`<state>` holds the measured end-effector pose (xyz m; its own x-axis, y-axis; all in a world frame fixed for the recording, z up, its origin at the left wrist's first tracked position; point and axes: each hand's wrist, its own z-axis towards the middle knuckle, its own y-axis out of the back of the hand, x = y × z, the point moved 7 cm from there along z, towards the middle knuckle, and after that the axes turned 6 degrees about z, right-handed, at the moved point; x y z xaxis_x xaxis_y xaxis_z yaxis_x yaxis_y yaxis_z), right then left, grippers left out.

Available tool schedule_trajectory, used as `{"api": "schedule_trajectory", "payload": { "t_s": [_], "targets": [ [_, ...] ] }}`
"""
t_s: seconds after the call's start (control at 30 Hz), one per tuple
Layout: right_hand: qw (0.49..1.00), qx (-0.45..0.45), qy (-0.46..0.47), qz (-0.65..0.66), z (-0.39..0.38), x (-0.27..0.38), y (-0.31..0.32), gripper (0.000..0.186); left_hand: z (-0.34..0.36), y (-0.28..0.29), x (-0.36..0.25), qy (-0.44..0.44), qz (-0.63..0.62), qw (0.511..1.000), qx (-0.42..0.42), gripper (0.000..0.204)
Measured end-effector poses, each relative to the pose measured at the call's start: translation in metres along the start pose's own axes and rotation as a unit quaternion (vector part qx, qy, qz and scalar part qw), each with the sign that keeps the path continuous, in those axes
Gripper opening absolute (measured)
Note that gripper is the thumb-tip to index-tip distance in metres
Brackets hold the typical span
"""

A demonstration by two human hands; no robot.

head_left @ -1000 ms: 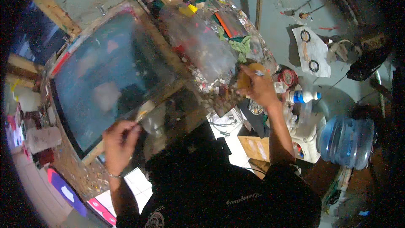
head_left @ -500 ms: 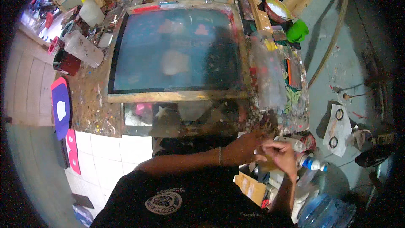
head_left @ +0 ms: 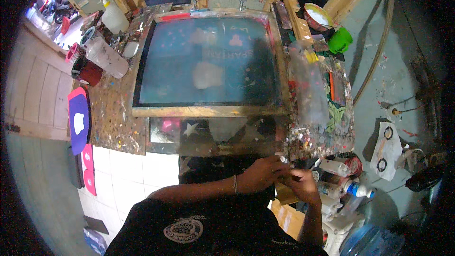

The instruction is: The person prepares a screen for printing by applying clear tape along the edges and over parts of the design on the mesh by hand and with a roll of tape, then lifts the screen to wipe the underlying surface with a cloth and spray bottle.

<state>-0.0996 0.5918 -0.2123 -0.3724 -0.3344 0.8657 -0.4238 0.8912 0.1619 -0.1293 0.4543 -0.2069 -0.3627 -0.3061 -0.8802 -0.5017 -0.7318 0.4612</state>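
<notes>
My left hand (head_left: 263, 174) and my right hand (head_left: 304, 186) meet just past the near right corner of the worktable. Their fingers are closed and bent toward each other. A small pale bit (head_left: 283, 158) shows at the left fingertips, and a yellowish-brown piece (head_left: 286, 194) shows below the hands; I cannot tell whether either is held. Ahead lies a screen-printing frame (head_left: 208, 111) with wooden sides and a bluish mesh (head_left: 175, 80). Under its near edge is a glass-like pane (head_left: 222, 130) with star shapes showing through.
Left on the paint-stained table (head_left: 111, 114) stand a spray bottle (head_left: 115, 18), a translucent jug (head_left: 106, 57) and a dark red container (head_left: 86, 72). A purple cut-out piece (head_left: 78, 121) overhangs the left edge. At right are a green cup (head_left: 340, 41), a bowl (head_left: 317, 16) and bottles (head_left: 358, 188) below.
Both hands have shifted a little left and lower, staying together; the right fingers have curled in closer to the left hand. The view has tilted slightly, moving the table rightward.
</notes>
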Motion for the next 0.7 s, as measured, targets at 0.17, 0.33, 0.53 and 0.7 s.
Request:
{"api": "schedule_trajectory", "payload": {
  "t_s": [0.17,0.33,0.53,0.7],
  "targets": [
    [0.998,-0.028,-0.052,-0.017,-0.002,-0.001,-0.010,0.014,-0.006,-0.008,0.000,-0.059,0.099,0.993,-0.022,0.018],
    [1.000,0.001,-0.016,0.004,-0.002,0.005,-0.016,0.039,-0.007,0.003,0.004,0.001,0.021,1.000,0.020,0.025],
    [1.000,-0.016,-0.009,0.010,0.001,-0.003,-0.016,0.019,-0.006,0.015,0.014,0.120,-0.107,0.986,0.046,0.024],
    [1.000,0.007,-0.024,-0.013,0.000,-0.006,-0.016,0.032,-0.007,0.014,0.011,0.126,-0.130,0.981,0.075,0.017]
  ]
}}
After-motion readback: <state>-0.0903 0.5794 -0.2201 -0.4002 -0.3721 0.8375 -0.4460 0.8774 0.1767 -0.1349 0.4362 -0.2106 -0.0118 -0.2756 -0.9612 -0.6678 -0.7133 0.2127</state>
